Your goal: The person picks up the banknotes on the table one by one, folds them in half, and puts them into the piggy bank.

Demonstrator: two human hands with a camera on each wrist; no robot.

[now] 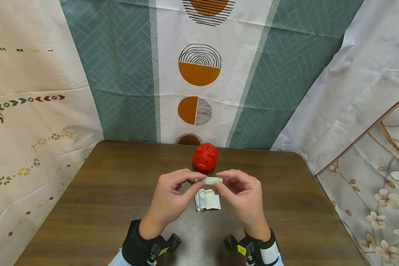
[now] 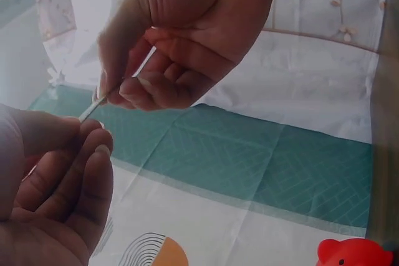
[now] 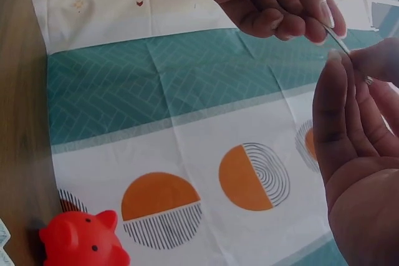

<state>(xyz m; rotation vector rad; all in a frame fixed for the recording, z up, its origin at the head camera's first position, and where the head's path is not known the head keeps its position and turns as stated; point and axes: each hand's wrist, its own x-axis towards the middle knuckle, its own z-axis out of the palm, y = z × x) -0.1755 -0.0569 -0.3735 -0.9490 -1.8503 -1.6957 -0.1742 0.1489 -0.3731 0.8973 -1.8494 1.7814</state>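
Observation:
A narrow, pale folded banknote (image 1: 212, 180) is stretched level between my two hands. My left hand (image 1: 173, 197) pinches its left end between thumb and fingertips, and my right hand (image 1: 244, 195) pinches the right end likewise. In both wrist views the note (image 2: 92, 108) is seen edge-on as a thin strip. Below the hands, a few creased banknotes (image 1: 207, 201) lie on the table, their upper edge wrinkled. Just beyond the fingers stands a red piggy bank (image 1: 205, 157), its snout facing me.
The brown wooden table (image 1: 119, 177) has its far edge against a hanging green and white cloth (image 1: 126, 74). Patterned cloths hang at the left (image 1: 36, 147) and right (image 1: 359, 111) sides. Black camera straps (image 1: 134, 244) wrap both wrists.

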